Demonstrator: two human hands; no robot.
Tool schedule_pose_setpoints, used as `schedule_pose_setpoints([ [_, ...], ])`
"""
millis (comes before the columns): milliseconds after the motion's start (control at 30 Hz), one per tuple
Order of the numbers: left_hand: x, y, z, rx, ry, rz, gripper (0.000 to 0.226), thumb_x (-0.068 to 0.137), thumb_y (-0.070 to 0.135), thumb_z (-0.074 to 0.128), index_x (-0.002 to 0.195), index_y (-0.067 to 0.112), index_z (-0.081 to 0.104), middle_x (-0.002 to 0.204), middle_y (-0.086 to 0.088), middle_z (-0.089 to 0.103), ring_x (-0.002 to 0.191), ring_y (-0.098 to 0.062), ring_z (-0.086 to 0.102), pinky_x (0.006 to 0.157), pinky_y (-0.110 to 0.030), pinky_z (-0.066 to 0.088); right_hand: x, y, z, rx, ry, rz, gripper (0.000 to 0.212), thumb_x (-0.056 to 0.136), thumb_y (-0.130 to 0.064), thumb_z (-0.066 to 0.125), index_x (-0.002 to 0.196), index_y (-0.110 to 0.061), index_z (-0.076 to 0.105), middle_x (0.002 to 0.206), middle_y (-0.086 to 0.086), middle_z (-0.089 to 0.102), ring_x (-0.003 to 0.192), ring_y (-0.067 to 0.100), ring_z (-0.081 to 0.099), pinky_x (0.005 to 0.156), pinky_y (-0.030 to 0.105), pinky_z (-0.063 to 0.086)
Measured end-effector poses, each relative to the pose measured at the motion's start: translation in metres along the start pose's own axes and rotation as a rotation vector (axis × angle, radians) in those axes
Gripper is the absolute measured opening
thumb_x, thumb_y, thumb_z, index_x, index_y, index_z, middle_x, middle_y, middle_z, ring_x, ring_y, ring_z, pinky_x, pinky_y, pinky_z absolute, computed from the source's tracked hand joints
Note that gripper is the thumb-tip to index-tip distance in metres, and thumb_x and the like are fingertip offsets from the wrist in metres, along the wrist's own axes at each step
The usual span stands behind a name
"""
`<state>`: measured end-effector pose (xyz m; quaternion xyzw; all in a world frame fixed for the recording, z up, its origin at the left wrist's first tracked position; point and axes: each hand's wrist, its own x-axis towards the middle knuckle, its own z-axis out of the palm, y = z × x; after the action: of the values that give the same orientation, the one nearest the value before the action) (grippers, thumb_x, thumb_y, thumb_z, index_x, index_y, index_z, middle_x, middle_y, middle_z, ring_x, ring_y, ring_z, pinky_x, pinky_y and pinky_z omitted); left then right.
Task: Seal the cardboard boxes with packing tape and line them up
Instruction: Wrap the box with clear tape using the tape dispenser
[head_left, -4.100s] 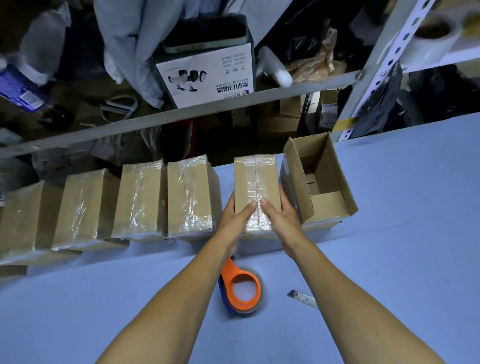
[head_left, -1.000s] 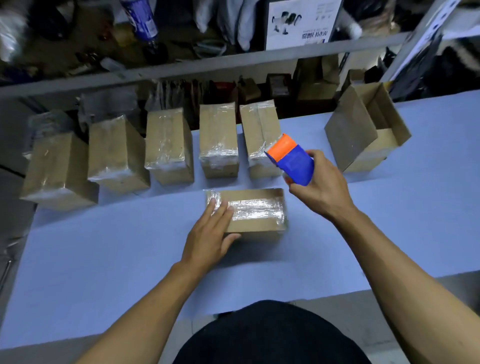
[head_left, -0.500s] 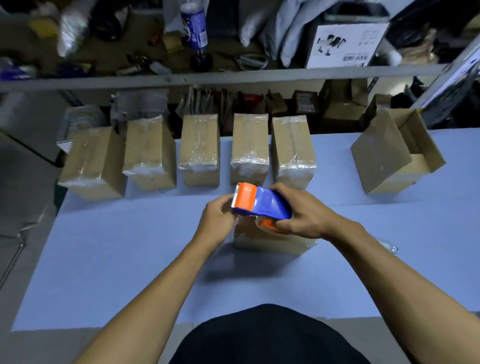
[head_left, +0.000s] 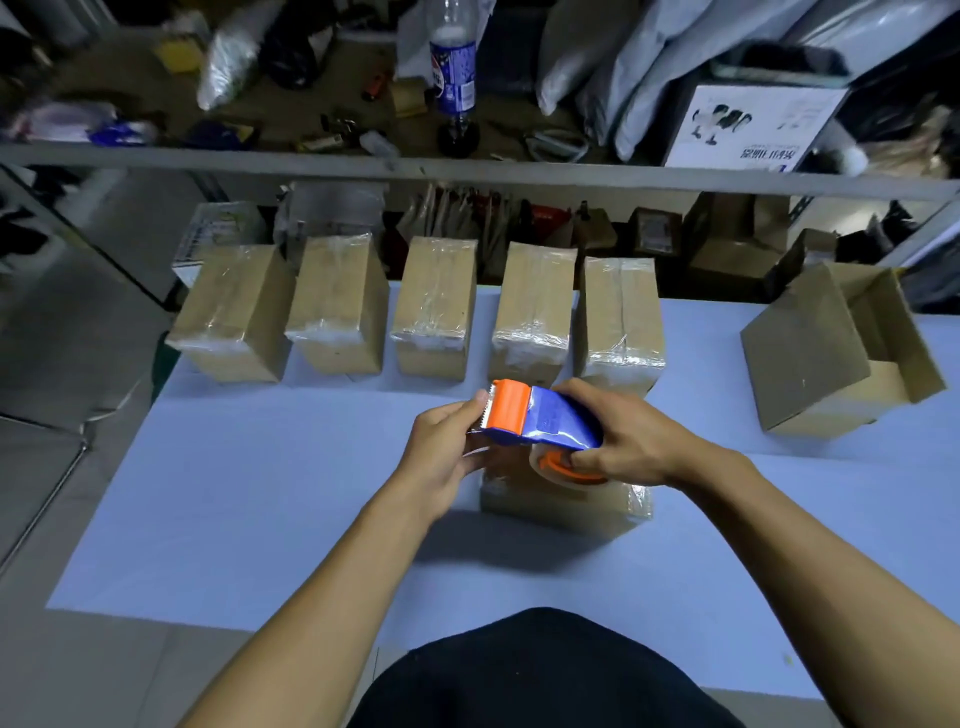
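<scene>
Five cardboard boxes wrapped in clear tape (head_left: 436, 306) stand side by side in a row along the far edge of the blue desk (head_left: 260, 493), from the left corner toward the middle. Nearer the person, a sixth box (head_left: 563, 506) lies flat under the hands, tape already glinting at its ends, apparently the one being sealed. The left hand (head_left: 441, 452) curls its fingers at the serrated orange end of the tape dispenser (head_left: 540, 418), seemingly pinching the loose tape there. The right hand (head_left: 618, 434) grips the dispenser's blue body and roll, holding it just above the box. At the far right, an open box (head_left: 810, 353) sits tilted, flaps up and untaped. By this showing, the job is mostly done: one box to finish, one to seal and line up.
</scene>
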<state>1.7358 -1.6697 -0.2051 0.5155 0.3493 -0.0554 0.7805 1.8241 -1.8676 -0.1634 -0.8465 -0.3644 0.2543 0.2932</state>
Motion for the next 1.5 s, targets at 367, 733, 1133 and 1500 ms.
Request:
schedule_pose_setpoints([
  [367, 0.007, -0.011, 0.002, 0.333, 0.157, 0.08, 0.017, 0.091, 0.013, 0.065, 0.076, 0.011, 0.074, 0.059, 0.0, 0.059, 0.057, -0.012, 0.047, 0.054, -0.024, 0.038, 0.005, 0.005, -0.001, -0.197, 0.018, -0.113, 0.039, 0.08, -0.051, 0.071, 0.108, -0.032, 0.052, 0.091, -0.01, 0.058, 0.077, 0.008, 0.054, 0.064, 0.022, 0.044],
  [733, 0.022, -0.037, -0.009, 0.337, 0.322, 0.034, 0.02, 0.092, 0.016, 0.06, 0.086, 0.0, 0.071, 0.071, -0.006, 0.057, 0.051, -0.016, 0.038, 0.048, -0.022, 0.029, -0.022, 0.023, -0.005, -0.336, 0.056, 0.009, 0.035, 0.077, -0.06, 0.066, 0.101, -0.045, 0.044, 0.086, -0.018, 0.056, 0.073, 0.011, 0.053, 0.062, 0.026, 0.041],
  [1133, 0.036, -0.064, -0.002, 0.481, 0.394, 0.169, 0.031, 0.092, 0.021, 0.06, 0.063, 0.011, 0.061, 0.065, -0.005, 0.062, 0.065, -0.021, 0.051, 0.058, -0.028, 0.04, -0.013, 0.019, 0.003, -0.377, 0.035, 0.025, 0.045, 0.078, -0.057, 0.062, 0.118, -0.041, 0.048, 0.101, -0.016, 0.064, 0.084, 0.017, 0.059, 0.071, 0.035, 0.053],
  [1500, 0.037, -0.066, 0.004, 0.417, 0.553, -0.01, 0.037, 0.093, 0.032, 0.061, 0.121, 0.006, 0.06, 0.126, -0.013, 0.064, 0.114, -0.033, 0.059, 0.091, -0.034, 0.047, -0.01, 0.022, 0.006, -0.471, 0.058, 0.067, 0.057, 0.078, -0.055, 0.062, 0.129, -0.038, 0.044, 0.11, -0.008, 0.065, 0.093, 0.023, 0.061, 0.072, 0.034, 0.052],
])
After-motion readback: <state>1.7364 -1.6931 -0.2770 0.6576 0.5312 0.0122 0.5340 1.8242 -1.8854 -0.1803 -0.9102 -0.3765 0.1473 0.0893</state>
